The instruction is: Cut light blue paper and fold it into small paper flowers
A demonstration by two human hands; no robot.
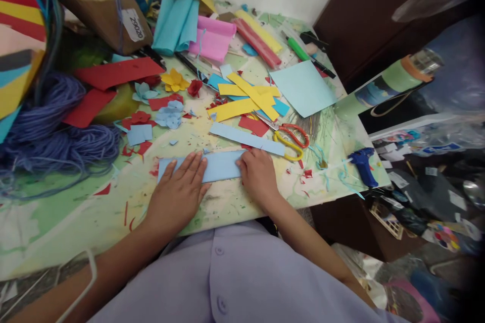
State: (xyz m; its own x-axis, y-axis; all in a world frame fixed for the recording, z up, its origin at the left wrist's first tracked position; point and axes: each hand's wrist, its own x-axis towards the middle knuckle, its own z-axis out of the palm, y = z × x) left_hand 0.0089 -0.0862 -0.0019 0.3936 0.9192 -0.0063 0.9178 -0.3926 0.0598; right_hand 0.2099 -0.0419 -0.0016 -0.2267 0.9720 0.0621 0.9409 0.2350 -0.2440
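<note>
A light blue paper strip (223, 165) lies flat on the table in front of me, and it looks folded lengthwise. My left hand (180, 186) rests on its left part with the fingers stretched out. At the strip's right end, my right hand (259, 174) has its fingers curled together on the paper edge. Just beyond the right hand is a narrower blue strip (246, 139), partly over scissors (290, 141) with red and yellow handles. Yellow paper strips (250, 98) lie crossed behind these.
Blue yarn (56, 131) and red paper (117, 74) fill the left side. Paper flowers (169, 114) and scraps lie behind my hands. A blue glue gun (364, 165) sits near the right edge. A light blue sheet (303, 88) and a bottle (397, 81) are farther back.
</note>
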